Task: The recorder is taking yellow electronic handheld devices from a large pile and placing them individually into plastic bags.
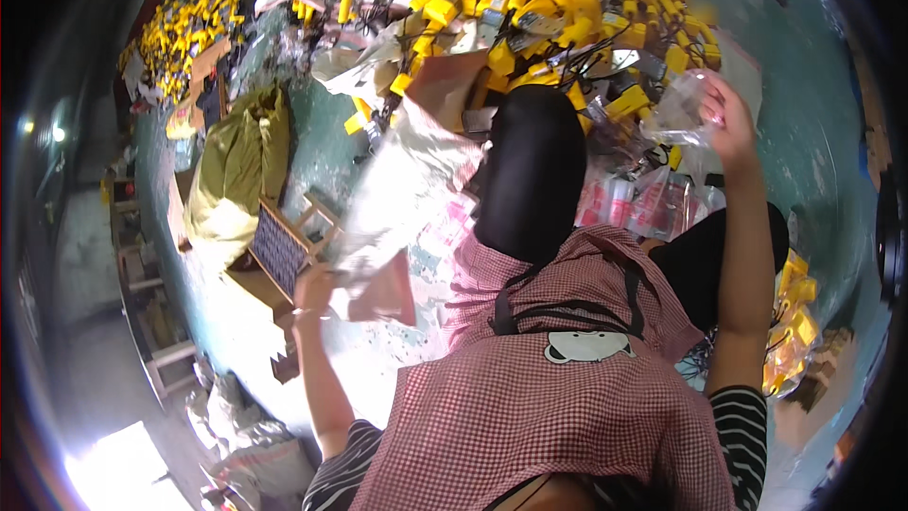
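Worn green floor (pixel 809 151) stretches around a seated person, with a heap of yellow parts (pixel 544 0) ahead. The right hand's (pixel 726 118) fingers are pinched on a clear plastic bag (pixel 683 106), by the heap's right edge; a light grip should spare the film. Left hand (pixel 315 290): blurred, finger state unclear. An olive sack (pixel 241 170) hides its contents; a see-through bag (pixel 793 336) shows yellow pieces.

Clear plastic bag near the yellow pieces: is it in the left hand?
No, the right hand holds the clear plastic bag.
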Action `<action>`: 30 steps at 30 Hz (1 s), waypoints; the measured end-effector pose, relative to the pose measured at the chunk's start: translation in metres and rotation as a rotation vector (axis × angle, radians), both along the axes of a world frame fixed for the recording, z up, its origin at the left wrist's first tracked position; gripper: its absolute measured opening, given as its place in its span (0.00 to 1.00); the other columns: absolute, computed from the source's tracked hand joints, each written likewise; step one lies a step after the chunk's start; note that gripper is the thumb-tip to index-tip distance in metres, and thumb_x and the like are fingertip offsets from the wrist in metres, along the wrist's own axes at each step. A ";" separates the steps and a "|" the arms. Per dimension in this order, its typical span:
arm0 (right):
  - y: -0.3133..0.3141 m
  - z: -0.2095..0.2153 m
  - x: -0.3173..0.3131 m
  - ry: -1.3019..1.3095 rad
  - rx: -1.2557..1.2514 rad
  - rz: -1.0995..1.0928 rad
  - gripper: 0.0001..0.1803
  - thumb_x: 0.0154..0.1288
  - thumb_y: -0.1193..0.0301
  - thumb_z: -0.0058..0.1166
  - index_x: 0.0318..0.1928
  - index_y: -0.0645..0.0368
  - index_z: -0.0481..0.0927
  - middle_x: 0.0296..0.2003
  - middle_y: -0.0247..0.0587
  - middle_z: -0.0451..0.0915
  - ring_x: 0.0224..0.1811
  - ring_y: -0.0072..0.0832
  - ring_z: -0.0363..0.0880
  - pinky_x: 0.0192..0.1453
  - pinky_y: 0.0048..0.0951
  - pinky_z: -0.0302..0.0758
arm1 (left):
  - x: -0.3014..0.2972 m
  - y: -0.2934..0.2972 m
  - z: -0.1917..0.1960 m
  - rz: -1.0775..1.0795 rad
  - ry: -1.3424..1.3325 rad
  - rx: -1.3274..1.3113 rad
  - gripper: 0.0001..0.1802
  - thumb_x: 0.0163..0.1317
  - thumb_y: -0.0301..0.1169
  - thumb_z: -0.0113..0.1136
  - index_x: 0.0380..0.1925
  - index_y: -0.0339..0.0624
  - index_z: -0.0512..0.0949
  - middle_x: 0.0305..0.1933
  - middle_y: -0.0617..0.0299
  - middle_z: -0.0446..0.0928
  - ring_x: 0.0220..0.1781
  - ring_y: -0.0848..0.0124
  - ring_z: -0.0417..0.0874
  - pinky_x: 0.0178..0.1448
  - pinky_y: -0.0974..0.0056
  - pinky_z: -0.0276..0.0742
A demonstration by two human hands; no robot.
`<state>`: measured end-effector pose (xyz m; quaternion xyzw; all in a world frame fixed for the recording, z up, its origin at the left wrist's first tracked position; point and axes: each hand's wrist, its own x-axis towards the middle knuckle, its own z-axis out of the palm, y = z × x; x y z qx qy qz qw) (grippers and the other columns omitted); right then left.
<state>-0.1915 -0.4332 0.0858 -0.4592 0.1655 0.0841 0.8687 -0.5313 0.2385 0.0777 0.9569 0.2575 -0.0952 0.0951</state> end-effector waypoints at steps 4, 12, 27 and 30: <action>-0.005 -0.005 -0.005 0.020 0.029 0.105 0.03 0.68 0.73 0.49 0.39 0.59 0.73 0.24 0.24 0.65 0.16 0.10 0.56 0.18 0.16 0.53 | -0.003 -0.020 -0.100 -0.303 0.253 -0.091 0.23 0.60 0.38 0.55 0.55 0.45 0.72 0.56 0.50 0.73 0.58 0.54 0.73 0.61 0.55 0.68; 0.001 -0.019 -0.009 0.217 -0.008 -0.066 0.03 0.66 0.72 0.49 0.35 0.57 0.72 0.21 0.24 0.62 0.15 0.11 0.55 0.15 0.15 0.52 | 0.229 -0.181 -0.147 -0.094 -0.215 -0.354 0.59 0.45 0.58 0.68 0.70 0.41 0.49 0.69 0.42 0.58 0.69 0.48 0.61 0.70 0.53 0.56; 0.014 0.020 -0.023 0.059 -0.068 -0.047 0.02 0.65 0.73 0.49 0.34 0.54 0.70 0.23 0.25 0.66 0.17 0.11 0.58 0.17 0.15 0.54 | 0.268 -0.176 0.031 0.331 -0.702 -1.473 0.28 0.68 0.47 0.45 0.60 0.38 0.68 0.55 0.59 0.73 0.53 0.68 0.76 0.55 0.62 0.73; 0.016 0.035 -0.026 0.045 -0.089 -0.041 0.03 0.65 0.73 0.49 0.34 0.54 0.70 0.23 0.26 0.66 0.17 0.11 0.57 0.17 0.15 0.54 | 0.266 -0.190 0.161 -0.181 -1.021 -1.273 0.22 0.63 0.41 0.51 0.51 0.38 0.72 0.54 0.55 0.72 0.54 0.65 0.75 0.57 0.58 0.74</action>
